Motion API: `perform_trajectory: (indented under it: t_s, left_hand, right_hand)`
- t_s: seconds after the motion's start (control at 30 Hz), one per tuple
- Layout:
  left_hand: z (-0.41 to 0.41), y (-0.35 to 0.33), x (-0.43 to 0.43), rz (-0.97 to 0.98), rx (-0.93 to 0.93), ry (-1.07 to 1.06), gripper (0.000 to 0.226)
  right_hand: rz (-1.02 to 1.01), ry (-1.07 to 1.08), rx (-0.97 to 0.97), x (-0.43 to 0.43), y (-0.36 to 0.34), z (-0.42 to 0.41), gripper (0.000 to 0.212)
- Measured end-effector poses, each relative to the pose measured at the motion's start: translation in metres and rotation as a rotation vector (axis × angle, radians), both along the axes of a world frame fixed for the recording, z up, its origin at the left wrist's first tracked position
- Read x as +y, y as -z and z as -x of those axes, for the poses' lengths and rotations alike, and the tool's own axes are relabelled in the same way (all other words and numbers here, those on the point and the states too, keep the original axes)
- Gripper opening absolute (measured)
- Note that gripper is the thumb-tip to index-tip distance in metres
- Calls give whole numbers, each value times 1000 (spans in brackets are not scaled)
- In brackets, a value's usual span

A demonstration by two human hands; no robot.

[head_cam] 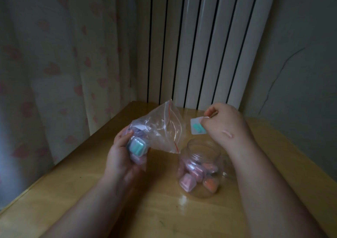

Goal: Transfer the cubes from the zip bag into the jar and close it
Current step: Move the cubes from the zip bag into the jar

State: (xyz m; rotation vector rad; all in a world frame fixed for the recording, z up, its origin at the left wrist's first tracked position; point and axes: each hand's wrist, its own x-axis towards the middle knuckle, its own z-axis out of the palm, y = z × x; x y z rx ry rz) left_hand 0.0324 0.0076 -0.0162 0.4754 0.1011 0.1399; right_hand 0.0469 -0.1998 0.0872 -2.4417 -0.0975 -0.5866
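Note:
My left hand [125, 157] grips the bottom of a clear zip bag [160, 128] with a red seal line, held above the table with its mouth pointing right. Several cubes bunch in the bag at my palm, a teal one [137, 146] in front. My right hand [228, 124] pinches a teal cube [197, 127] in clear wrapping, above and slightly behind the mouth of the open clear jar [200, 166]. The jar stands upright on the table and holds several pink and orange cubes. No lid is on it.
The wooden table [127, 210] has its left edge beside a curtain with pink hearts [54, 64]. A white ribbed radiator [209, 46] stands behind the table's far edge. Something clear and blurred lies right of the jar, partly hidden by my right forearm.

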Motion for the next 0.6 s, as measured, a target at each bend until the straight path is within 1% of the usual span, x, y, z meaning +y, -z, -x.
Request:
perform_trajectory:
  t_s: [0.07,0.2,0.27,0.33,0.4,0.47,0.6]
  left_hand:
    - [0,0,0,19,15,19,56]
    - [0,2,0,26,32,39,59]
    - [0,2,-1,24,30,49,57]
    - [1,1,-1,18,32,54,57]
    - [1,1,-1,3,33,59,56]
    - [0,2,0,11,35,62,53]
    - [1,0,-2,15,32,63,53]
  right_hand:
    - [23,11,20,-4,0,-1,8]
    - [50,27,104,-6,-2,-1,14]
    - [75,31,144,-5,-2,-1,12]
    - [106,29,179,-4,-1,-1,4]
    - [117,21,165,-3,2,-1,10]
    - [81,-18,114,-1,2,1,16]
    - [48,-171,18,9,2,6,11]
